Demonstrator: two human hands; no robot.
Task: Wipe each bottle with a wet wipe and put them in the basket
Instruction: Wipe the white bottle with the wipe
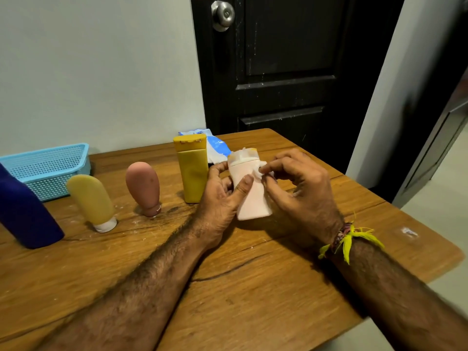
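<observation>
My left hand (219,201) grips a pale pink bottle (253,201) upright on the table, thumb across its front. My right hand (296,188) pinches a white wet wipe (262,171) against the bottle's upper side; more of the wipe drapes over its cap. To the left stand a tall mustard-yellow bottle (192,168), a pink tube (143,184) on its cap, a yellow tube (91,200) on its white cap, and a dark blue bottle (24,214). The light blue mesh basket (48,165) sits at the far left by the wall.
A blue-and-white wet wipe pack (215,145) lies behind the mustard bottle. The wooden table (253,274) has its right edge close to my right forearm. A black door (291,72) stands behind the table.
</observation>
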